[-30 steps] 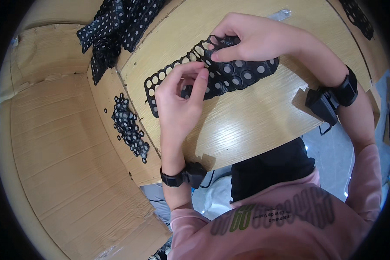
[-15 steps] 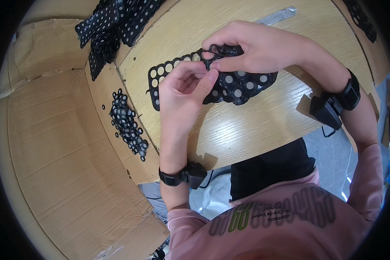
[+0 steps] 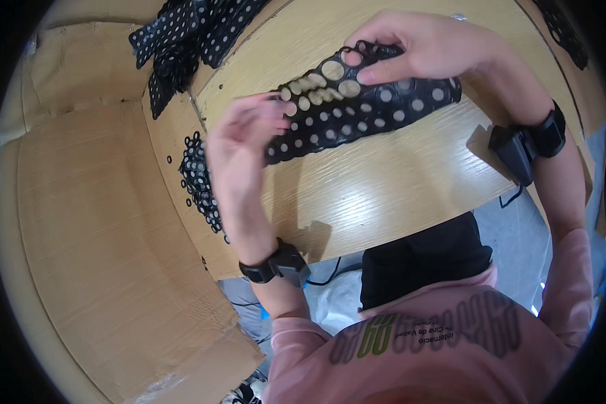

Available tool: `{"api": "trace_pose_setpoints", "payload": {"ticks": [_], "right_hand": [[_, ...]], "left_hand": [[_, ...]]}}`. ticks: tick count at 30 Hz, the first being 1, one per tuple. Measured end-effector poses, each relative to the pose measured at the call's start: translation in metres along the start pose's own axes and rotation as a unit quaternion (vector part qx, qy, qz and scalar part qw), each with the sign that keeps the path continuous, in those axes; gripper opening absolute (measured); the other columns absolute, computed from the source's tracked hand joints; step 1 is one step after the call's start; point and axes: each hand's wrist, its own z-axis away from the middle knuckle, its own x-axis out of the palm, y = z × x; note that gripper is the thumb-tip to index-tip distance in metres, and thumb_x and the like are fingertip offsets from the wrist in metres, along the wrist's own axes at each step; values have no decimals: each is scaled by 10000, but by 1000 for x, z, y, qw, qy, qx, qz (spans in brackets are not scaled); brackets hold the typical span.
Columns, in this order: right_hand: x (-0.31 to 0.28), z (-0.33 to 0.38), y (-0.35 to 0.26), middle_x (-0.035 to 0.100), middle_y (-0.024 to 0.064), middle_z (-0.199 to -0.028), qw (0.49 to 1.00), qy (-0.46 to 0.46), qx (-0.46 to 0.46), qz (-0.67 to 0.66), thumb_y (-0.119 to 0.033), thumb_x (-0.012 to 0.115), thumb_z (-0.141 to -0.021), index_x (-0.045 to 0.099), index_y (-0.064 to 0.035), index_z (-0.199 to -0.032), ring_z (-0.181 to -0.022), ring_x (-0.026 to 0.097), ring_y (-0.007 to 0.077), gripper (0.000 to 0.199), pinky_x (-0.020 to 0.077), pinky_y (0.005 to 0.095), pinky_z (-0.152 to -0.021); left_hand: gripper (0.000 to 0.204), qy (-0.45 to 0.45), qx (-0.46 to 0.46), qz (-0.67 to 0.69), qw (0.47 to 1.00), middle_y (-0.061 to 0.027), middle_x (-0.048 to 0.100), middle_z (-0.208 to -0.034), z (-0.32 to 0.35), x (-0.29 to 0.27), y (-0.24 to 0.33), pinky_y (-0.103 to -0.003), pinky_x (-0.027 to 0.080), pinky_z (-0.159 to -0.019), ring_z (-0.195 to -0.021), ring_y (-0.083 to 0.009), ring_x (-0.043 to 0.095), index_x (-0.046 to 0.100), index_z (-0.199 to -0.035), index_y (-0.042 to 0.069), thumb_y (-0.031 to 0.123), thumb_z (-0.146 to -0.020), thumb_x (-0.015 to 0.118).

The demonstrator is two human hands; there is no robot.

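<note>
A black, flexible sheet full of round holes is stretched slantwise above the light wooden table, and wood tone shows through its holes. Its upper right edge is pinched between the thumb and fingers of my right hand. At the sheet's left end is my left hand, its fingers smeared by motion. Whether that hand grips the sheet or anything else I cannot make out. A heap of small black rings lies left of my left hand, partly hidden behind the wrist.
More black holed sheets lie bunched at the far left, and another one at the far right. Tall cardboard walls off the left side. The wooden tabletop curves along its near edge. Each wrist carries a strapped black device.
My left hand has moved left, away from the right hand. My right hand has risen slightly, and the bunched sheet is now spread out. A clear strip at the back is mostly covered.
</note>
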Motion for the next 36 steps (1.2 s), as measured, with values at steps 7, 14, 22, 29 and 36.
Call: {"api": "trace_pose_setpoints", "payload": {"ticks": [7,14,22,29,36], "right_hand": [[-20,10,-18,678,83,-863,988,-80,117,64,-214,660,-869,641,10,-1008,-774,612,143,264,498,285,-696],[-14,2,4,676,126,-858,993,48,28,101,-256,723,-790,622,19,-969,-779,631,186,343,513,307,-702],[-16,8,10,679,118,-803,988,116,8,107,-265,722,-772,628,17,-901,-727,644,200,324,517,300,-670],[-16,-8,30,603,36,-856,974,112,-8,194,-267,718,-842,617,-16,-1000,-822,552,113,313,452,252,-733],[-12,-1,2,597,51,-809,966,124,-8,227,-304,771,-781,618,-13,-993,-793,554,136,391,468,274,-730]], "left_hand": [[210,346,63,-265,898,-127,700,-893,7,-78,-5,-244,531,-742,-800,-142,664,658,-1040,-91,51,-885,654],[239,380,6,-582,719,-180,696,-895,28,-125,-1,-331,542,-698,-780,-241,689,711,-985,-28,155,-833,691],[322,126,129,-601,778,-119,606,-965,56,-27,-2,-310,502,-724,-858,-210,603,652,-1127,45,188,-842,702],[231,134,89,-473,866,-97,615,-904,58,4,-23,-264,504,-635,-696,-160,590,700,-993,37,26,-766,738],[178,204,62,-298,930,-44,594,-761,71,-8,-26,-238,474,-615,-674,-117,566,672,-912,25,-18,-749,730]]}}
